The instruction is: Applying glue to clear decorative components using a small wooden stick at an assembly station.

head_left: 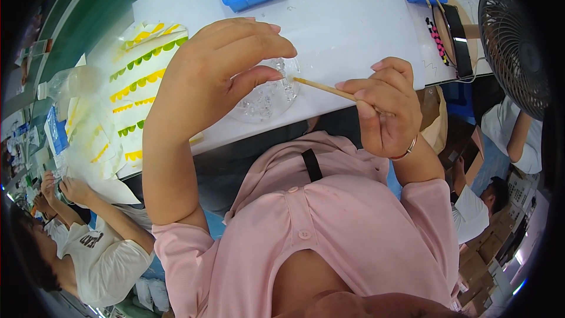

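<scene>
The right hand [385,109] is pinching a wooden stick [326,89], whose long axis is running leftward and slightly forward, tip ending just beside the left hand [232,53]. That hand is curving, thumb and forefinger apart; cannot tell if gripping anything. Clear pieces [257,109] are lying beneath, near the white surface's [359,23] edge.

Bright even light, dark vignetted rim, curved edges

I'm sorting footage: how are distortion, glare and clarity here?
Head view: fisheye bends the white table, corners go black; pale glare streaks inside the blue tray; clear pieces barely stand out; left hand, right hand and wooden stick look fairly sharp.
</scene>
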A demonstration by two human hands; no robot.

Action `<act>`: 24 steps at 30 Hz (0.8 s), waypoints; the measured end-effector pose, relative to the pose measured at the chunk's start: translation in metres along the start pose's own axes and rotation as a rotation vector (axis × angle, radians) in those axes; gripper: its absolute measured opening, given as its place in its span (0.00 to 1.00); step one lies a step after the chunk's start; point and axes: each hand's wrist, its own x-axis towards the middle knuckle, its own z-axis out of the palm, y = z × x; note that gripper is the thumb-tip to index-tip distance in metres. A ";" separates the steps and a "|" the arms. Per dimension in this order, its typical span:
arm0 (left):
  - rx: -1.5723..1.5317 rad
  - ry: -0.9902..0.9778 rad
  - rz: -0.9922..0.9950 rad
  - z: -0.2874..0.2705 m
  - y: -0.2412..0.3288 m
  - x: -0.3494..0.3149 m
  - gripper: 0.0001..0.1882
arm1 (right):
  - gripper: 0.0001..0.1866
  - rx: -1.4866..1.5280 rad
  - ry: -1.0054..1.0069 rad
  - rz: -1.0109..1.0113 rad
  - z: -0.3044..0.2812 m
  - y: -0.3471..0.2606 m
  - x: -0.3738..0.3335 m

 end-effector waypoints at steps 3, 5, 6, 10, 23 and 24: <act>0.025 -0.003 0.017 0.000 -0.001 0.001 0.17 | 0.04 0.012 -0.038 -0.008 0.000 -0.002 -0.002; 0.053 -0.003 0.027 -0.001 -0.001 0.002 0.16 | 0.04 0.046 -0.081 -0.007 0.000 -0.006 -0.004; 0.053 -0.002 0.026 -0.001 -0.001 0.002 0.16 | 0.04 0.075 -0.120 -0.028 0.000 -0.008 -0.005; 0.041 -0.002 0.009 -0.001 0.001 0.002 0.16 | 0.06 0.139 -0.165 -0.090 0.011 -0.014 -0.010; 0.028 0.007 0.004 -0.001 0.002 0.000 0.16 | 0.08 0.108 -0.033 -0.119 0.033 -0.027 -0.013; 0.023 -0.001 -0.002 -0.002 0.001 0.000 0.16 | 0.07 0.114 -0.054 -0.102 0.029 -0.027 -0.013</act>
